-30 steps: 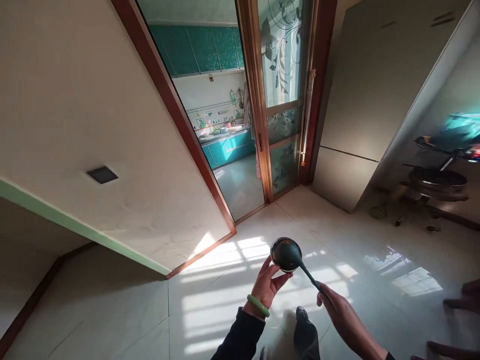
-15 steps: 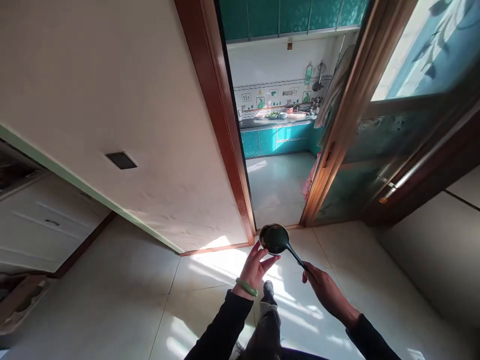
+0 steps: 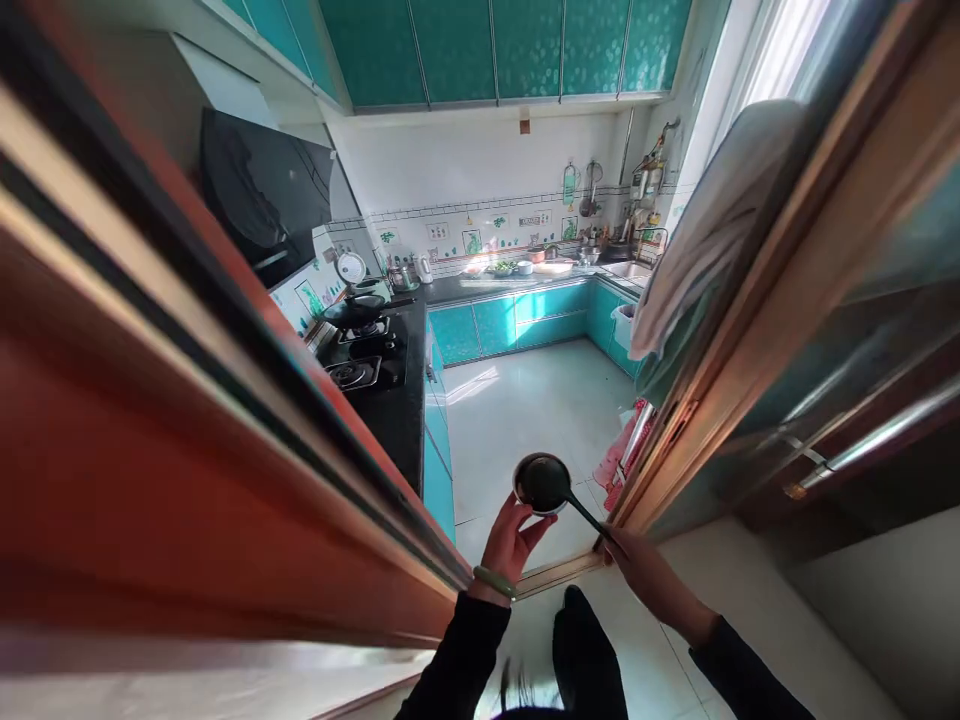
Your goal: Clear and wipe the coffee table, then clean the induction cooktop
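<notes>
Low in the middle of the head view, my left hand [image 3: 507, 545] is closed around the side of a small bowl [image 3: 557, 512] with a pale rim. A green bangle circles that wrist. My right hand [image 3: 651, 578] grips the handle end of a dark ladle [image 3: 546, 481]. The ladle's round head lies over the bowl and covers most of its inside, so I cannot tell what the bowl contains. Both hands are in front of the kitchen doorway, above its sill.
A wooden door frame [image 3: 720, 335] stands close on the right, a reddish one [image 3: 187, 480] on the left. Inside are a stove [image 3: 367, 350] with a wok [image 3: 356, 310], a black counter [image 3: 397, 420], teal cabinets [image 3: 495, 325], a sink [image 3: 630, 270] and pink cloth [image 3: 619, 455] near the doorway.
I have moved forward from the hallway to the kitchen doorway, and the stove and left counter have come into view. Both hands keep their holds on the bowl and ladle.
</notes>
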`<action>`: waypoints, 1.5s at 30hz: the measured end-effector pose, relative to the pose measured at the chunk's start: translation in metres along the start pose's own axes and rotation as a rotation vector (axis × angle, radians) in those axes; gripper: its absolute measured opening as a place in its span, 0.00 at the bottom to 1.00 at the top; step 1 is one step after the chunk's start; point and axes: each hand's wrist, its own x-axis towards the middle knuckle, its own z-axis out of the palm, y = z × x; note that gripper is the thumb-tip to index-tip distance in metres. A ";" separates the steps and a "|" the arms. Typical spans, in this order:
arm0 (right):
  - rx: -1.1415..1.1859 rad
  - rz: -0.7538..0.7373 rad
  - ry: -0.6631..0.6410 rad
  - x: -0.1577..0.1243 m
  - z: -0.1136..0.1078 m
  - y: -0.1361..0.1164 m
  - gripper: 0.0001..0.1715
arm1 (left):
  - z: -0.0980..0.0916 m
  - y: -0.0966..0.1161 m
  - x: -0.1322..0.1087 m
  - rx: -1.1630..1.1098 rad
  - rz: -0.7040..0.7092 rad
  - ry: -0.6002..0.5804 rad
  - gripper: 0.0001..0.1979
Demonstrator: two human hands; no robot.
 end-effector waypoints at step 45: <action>-0.262 -0.490 -0.461 1.612 -0.003 0.025 0.29 | -0.084 0.761 1.213 -0.209 0.313 0.403 0.23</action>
